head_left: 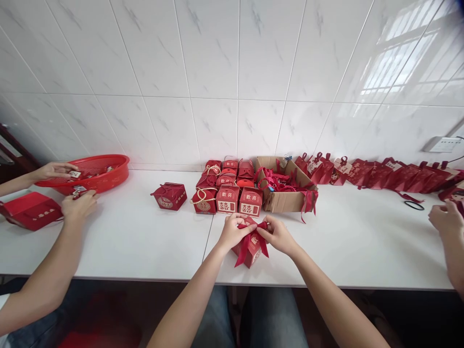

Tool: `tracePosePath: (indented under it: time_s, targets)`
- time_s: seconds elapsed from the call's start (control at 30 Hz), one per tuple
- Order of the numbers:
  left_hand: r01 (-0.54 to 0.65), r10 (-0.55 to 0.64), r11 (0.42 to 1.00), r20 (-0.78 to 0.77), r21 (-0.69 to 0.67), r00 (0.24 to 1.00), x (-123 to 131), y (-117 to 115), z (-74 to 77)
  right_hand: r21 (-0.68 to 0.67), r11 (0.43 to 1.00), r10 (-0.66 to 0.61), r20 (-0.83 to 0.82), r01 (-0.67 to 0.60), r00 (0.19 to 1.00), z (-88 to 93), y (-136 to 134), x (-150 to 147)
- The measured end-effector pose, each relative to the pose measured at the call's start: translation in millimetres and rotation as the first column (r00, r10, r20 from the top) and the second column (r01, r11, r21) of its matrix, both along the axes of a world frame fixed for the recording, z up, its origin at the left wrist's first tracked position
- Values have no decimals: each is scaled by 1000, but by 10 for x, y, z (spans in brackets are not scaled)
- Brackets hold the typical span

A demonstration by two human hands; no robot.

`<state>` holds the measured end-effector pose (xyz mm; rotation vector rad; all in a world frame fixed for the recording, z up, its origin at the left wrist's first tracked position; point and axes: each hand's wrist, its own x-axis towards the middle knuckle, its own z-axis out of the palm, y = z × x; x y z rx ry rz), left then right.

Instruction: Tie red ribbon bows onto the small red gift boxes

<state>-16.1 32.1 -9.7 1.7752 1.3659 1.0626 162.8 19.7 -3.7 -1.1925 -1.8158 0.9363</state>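
A small red gift box [250, 249] stands on the white table [145, 241] right in front of me. A dark red ribbon [253, 227] runs over its top, with its tails hanging down both sides. My left hand [232, 231] pinches the ribbon's left loop. My right hand [276, 233] pinches the right loop, and the two hands meet over the box. Just beyond them stands a cluster of finished red boxes [226, 191].
A cardboard box [284, 199] of red ribbons sits behind right. Flat red boxes [380, 174] line the wall. A lone red box [169, 195] stands left. Another person's hands [78, 205] work by a red basket [92, 171]; a third person's hand [447, 217] is at far right.
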Motion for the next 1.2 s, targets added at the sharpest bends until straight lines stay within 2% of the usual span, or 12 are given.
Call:
tracePosePath:
  time_s: [0.27,0.67,0.93,1.07,1.2]
  targets:
    - [27,-25,999,56,-40,998,8,-38,3,74,978,-199,82,193,977,-47,4,-70]
    - [44,-44,998,16,-39,999,-16,-62,19,-2,956,-295,25,295,955,-177,54,-67]
    - [24,-15,998,152,-55,988,-26,-61,-38,-3,960,-279,30,279,960,-102,24,-70]
    - [0,9,998,167,-57,986,-15,-56,-30,21,963,-270,56,269,961,-69,-8,-97]
    - [-24,27,999,143,-27,989,17,-91,4,65,942,-336,120,330,934,-77,-17,-148]
